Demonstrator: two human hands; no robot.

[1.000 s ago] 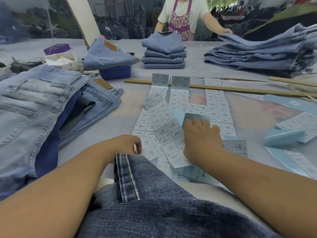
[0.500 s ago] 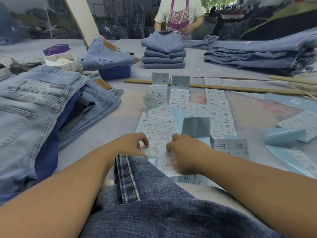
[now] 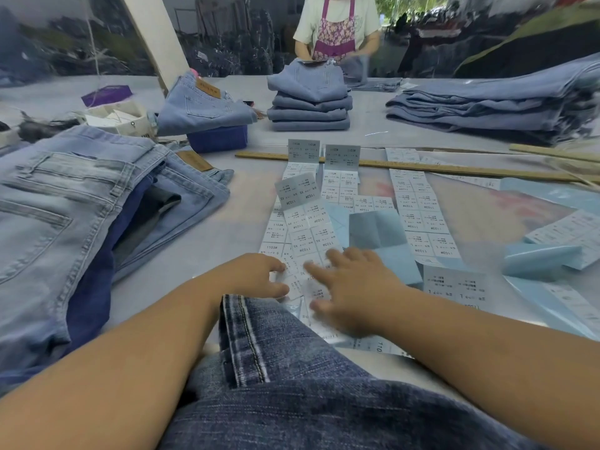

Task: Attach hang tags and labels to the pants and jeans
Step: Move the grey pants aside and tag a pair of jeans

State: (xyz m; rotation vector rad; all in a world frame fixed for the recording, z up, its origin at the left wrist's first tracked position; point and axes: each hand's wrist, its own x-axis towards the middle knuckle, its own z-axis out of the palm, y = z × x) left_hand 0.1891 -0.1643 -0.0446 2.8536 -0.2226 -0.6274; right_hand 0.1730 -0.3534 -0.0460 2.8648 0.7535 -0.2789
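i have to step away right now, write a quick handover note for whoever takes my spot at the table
Left hand: fingers curled at the near end of the white label strips; whether it pinches one is unclear.
Right hand: fingers spread, blurred, over the same strips, holding nothing.
Dark jeans lie nearest you, waistband towards the labels; no label or tag shows on them.
Light jeans pile sits on the left; folded stacks lie across the table, where another person works.
Wooden ruler lies beyond the labels.
Left to do: pull off a label and fix it to the dark jeans.
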